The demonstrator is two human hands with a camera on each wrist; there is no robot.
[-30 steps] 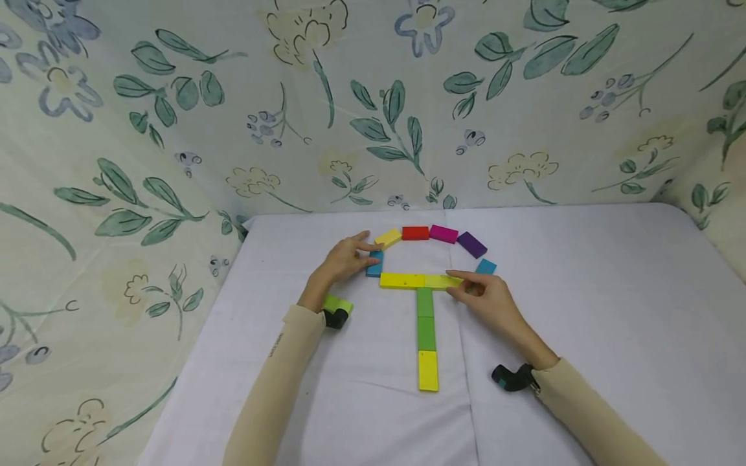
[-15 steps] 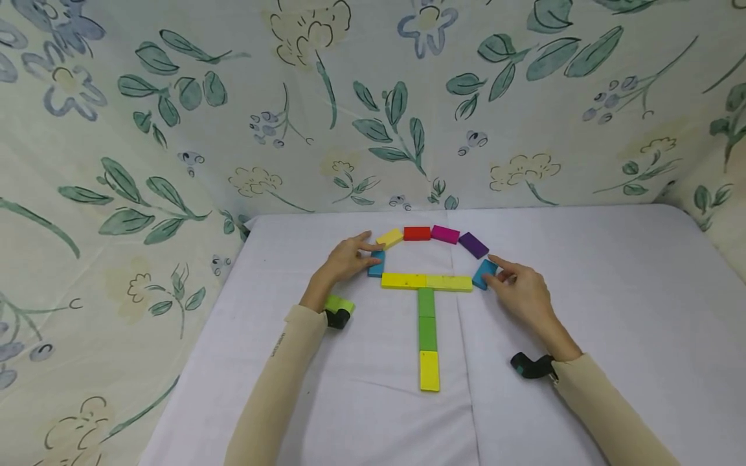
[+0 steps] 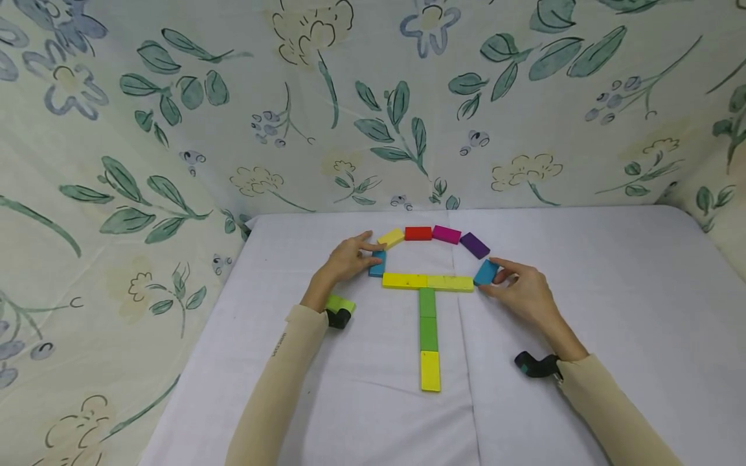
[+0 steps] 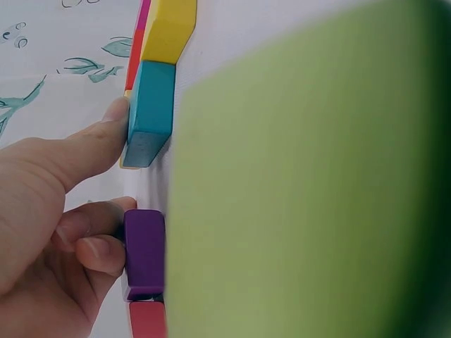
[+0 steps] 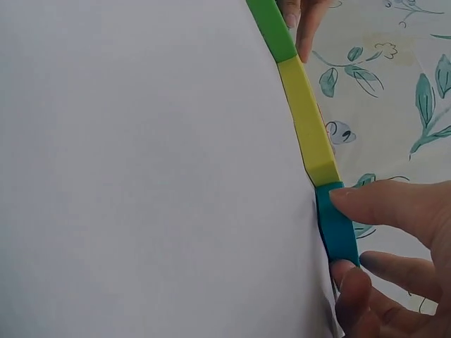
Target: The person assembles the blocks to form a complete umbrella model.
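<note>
My left hand rests at the left blue block and the corner of the light yellow block. In the left wrist view its thumb touches the blue block's edge, and other fingers lie beside a purple block. Whether the index and thumb squeeze the blue block is unclear. My right hand pinches the right blue block by its two ends, between thumb and fingertips. That block meets the right end of the yellow bar, below the dark purple block.
Red and magenta blocks complete the top curve. A stem of two green blocks and a yellow block runs downward. A light green block lies by my left wrist. White cloth covers the table.
My right hand has moved right, from the yellow bar's right block to the right blue block, and now pinches it. The left hand has kept its place on the left blue block.
</note>
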